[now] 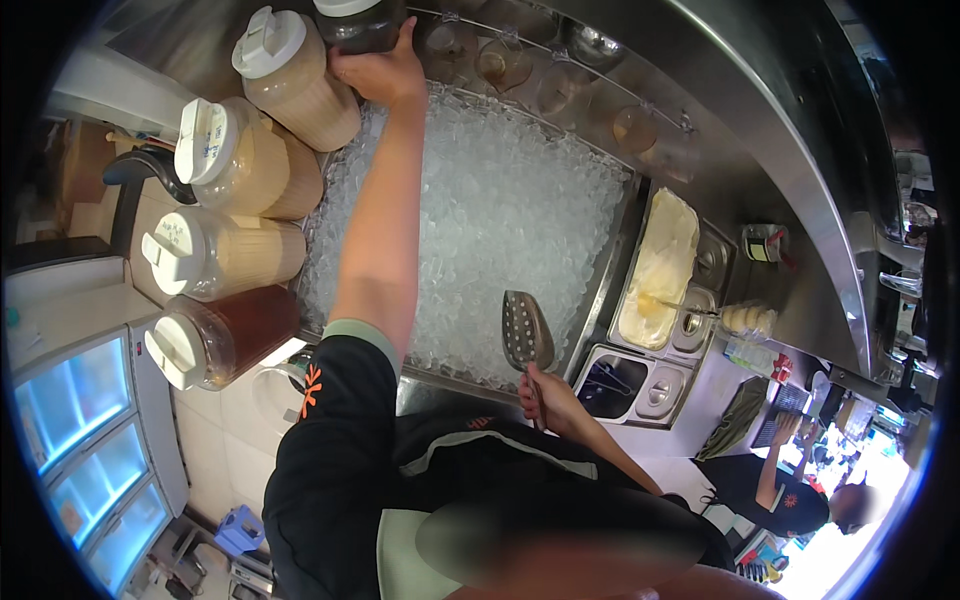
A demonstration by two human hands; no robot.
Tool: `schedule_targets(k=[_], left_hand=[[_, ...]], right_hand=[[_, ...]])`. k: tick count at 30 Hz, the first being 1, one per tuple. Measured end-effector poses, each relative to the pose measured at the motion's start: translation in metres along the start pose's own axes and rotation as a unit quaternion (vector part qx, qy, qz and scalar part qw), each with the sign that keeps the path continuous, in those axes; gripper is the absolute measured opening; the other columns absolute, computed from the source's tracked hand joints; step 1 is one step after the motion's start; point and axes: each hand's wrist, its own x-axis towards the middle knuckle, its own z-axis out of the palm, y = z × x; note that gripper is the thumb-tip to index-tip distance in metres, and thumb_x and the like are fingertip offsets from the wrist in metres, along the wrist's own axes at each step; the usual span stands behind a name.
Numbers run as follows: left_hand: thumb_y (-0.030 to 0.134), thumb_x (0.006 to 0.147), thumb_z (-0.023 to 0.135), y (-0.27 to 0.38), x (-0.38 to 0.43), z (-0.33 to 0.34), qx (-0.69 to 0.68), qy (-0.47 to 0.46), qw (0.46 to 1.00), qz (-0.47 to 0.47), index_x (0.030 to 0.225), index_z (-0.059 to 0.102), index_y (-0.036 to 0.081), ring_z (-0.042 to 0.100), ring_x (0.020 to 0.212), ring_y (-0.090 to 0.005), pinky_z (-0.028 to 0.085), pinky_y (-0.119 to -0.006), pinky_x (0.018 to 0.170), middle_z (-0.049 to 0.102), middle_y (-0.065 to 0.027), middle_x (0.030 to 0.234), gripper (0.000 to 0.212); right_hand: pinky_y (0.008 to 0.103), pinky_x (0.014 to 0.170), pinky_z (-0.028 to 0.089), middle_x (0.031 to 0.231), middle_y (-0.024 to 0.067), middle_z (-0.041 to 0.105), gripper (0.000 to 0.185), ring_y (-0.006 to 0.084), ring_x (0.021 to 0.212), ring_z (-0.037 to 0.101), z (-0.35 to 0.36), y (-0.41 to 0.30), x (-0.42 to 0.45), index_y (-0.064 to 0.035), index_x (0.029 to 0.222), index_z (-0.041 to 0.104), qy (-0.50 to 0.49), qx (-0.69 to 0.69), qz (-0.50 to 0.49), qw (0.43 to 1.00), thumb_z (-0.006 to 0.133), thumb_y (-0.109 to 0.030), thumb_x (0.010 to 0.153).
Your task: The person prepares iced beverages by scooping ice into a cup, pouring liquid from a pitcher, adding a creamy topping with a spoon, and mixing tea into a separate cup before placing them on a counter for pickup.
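Observation:
My left hand (386, 71) reaches over the ice to the far left and grips a dark pitcher (364, 30) with a white lid, cut off by the picture's upper rim. In my right hand (553, 401) is a perforated metal ice scoop (527, 330), held by its handle over the bin's near edge; no ice shows in it. Crushed or small-cube ice (510, 202) fills the steel bin (600, 289) before me. Along its left side stand plastic pitchers with white lids: several of beige liquid (300, 97) and one of red-brown liquid (255, 330).
Measuring cups (504, 66) hang on a rail behind the ice. At right are a tub of pale cream (660, 255), lidded steel inserts (661, 394) and a dark insert holding tongs (611, 379). A co-worker (780, 487) stands farther right. A glass-doored cabinet (90, 427) is at lower left.

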Motion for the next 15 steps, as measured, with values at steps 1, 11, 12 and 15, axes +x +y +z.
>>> schedule_targets(k=[1, 11, 12, 15], left_hand=[[0.046, 0.048, 0.089, 0.001, -0.003, 0.003, -0.002, -0.001, 1.0, 0.004, 0.125, 0.028, -0.008, 0.043, 0.114, -0.0391, 0.041, -0.045, 0.092, 0.043, -0.0242, 0.12, 0.112], [0.033, 0.059, 0.086, 0.004, 0.007, -0.028, -0.016, -0.119, 0.944, -0.306, 0.136, 0.027, 0.001, 0.041, 0.123, -0.0347, 0.038, -0.04, 0.096, 0.043, -0.0226, 0.131, 0.102], [0.027, 0.064, 0.083, -0.005, 0.002, -0.047, -0.161, -0.182, 0.911, -0.334, 0.128, 0.037, 0.002, 0.046, 0.115, -0.0294, 0.04, -0.038, 0.092, 0.05, -0.0187, 0.122, 0.082], [0.013, 0.085, 0.06, 0.032, -0.072, -0.15, -0.428, -0.308, 0.773, -0.353, 0.098, 0.058, 0.002, 0.057, 0.083, -0.0134, 0.045, -0.027, 0.075, 0.063, -0.0053, 0.088, 0.017]], right_hand=[[0.0257, 0.039, 0.031, 0.06, -0.0033, 0.043, 0.034, 0.0094, 0.046, 0.039, -0.005, -0.002, 0.011, -0.0135, 0.082, 0.05, 0.022, 0.021, -0.019, 0.999, 0.052, -0.046, 0.092], [0.0272, 0.038, 0.028, 0.056, -0.0004, 0.045, 0.021, 0.011, 0.041, 0.037, 0.032, -0.121, 0.134, -0.0107, 0.077, 0.049, 0.138, 0.062, -0.208, 0.966, 0.046, -0.026, 0.09], [0.0279, 0.037, 0.028, 0.055, 0.0, 0.045, 0.022, 0.0118, 0.041, 0.038, 0.034, -0.131, 0.152, -0.0111, 0.074, 0.049, 0.156, 0.037, -0.258, 0.953, 0.047, -0.027, 0.089], [0.0297, 0.035, 0.028, 0.052, 0.0007, 0.044, 0.027, 0.0136, 0.039, 0.038, 0.03, -0.163, 0.199, -0.0135, 0.066, 0.047, 0.268, 0.062, -0.333, 0.902, 0.048, -0.028, 0.088]])
